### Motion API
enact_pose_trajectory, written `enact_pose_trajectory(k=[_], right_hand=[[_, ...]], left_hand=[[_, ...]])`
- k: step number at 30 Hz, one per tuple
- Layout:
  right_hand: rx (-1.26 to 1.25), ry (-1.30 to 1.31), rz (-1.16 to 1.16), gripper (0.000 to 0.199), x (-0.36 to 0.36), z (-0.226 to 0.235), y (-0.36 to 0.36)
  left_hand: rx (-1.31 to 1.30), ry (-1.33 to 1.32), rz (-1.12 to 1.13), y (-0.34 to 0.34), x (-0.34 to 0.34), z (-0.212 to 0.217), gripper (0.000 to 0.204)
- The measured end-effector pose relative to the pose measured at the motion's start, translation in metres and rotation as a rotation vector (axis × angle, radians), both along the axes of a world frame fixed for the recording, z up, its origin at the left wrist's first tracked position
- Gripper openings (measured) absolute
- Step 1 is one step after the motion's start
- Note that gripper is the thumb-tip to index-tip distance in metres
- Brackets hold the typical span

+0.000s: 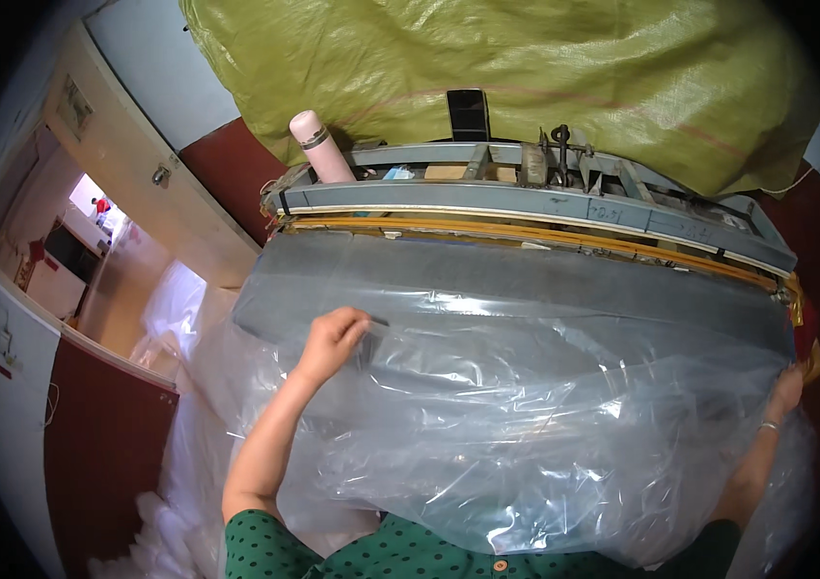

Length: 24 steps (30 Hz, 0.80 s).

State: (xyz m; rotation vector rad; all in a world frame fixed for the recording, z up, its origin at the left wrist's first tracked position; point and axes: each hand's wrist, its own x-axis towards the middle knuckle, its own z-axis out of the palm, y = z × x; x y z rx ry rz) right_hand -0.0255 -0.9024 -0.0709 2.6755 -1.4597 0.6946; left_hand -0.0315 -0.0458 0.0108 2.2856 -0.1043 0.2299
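A wide sheet of clear plastic film (487,386) lies over the grey bench top (371,261) and hangs down over its front toward my body. Above the left part of the film, my left hand (336,340) is closed in a pinch. A short, dark, thin piece sticks out from its fingertips; its kind is too small to tell. Far out to the right, my right hand (788,388) is closed at the film's edge by the bench corner. Its fingers are partly turned away, and film gathers below them.
Behind the bench top runs a grey metal frame (429,196) with orange strips (526,234). On it stand a pink flask (321,150) and a dark phone (469,115). A yellow-green woven sheet (526,58) covers the back. Leftward, a door (130,135) stands ajar beside heaped film (178,463).
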Motion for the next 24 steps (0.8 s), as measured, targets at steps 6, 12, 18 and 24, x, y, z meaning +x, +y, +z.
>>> enact_pose_trajectory(k=[6,12,18,24], right_hand=[[-0.008,-0.009,0.011,0.033,-0.004,0.000,-0.007],[0.003,-0.032,-0.023,0.033,-0.002,0.007,0.005],[-0.013,-0.063,-0.003,0.034,0.003,0.004,0.007],[0.030,-0.078,-0.016,0.033,0.000,0.000,0.000]], left_hand=[[0.030,0.013,0.231,0.008,0.010,-0.033,0.006],[0.355,-0.158,0.214,0.013,0.048,-0.055,0.011],[0.413,-0.366,0.225,0.019,0.107,-0.070,0.011],[0.330,-0.349,0.251,0.012,0.135,-0.070,0.013]])
